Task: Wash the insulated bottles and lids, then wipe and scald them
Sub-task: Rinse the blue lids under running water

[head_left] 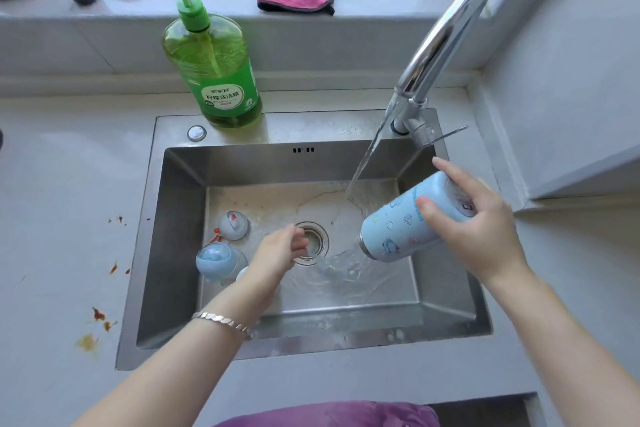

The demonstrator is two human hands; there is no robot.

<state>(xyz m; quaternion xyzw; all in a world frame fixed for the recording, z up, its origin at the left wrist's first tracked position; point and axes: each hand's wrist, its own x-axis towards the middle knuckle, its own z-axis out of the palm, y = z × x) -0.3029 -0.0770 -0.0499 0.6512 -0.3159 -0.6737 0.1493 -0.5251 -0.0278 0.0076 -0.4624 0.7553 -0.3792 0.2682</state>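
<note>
Gripping the blue bottle near its base, the right hand tips it mouth-down at 3 o'clock in the sink. Left hand hangs by the drain, fingers loose, empty, kinda blurry, wrist hiding part of something white. Blue lid and greyish lid at 9 o'clock; tap running at 1.

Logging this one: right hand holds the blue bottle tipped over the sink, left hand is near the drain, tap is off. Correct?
Not quite. The tap is on: the head view shows water streaming from it into the sink. The right hand does hold the blue bottle tipped over it, with the left hand near the drain.
</note>
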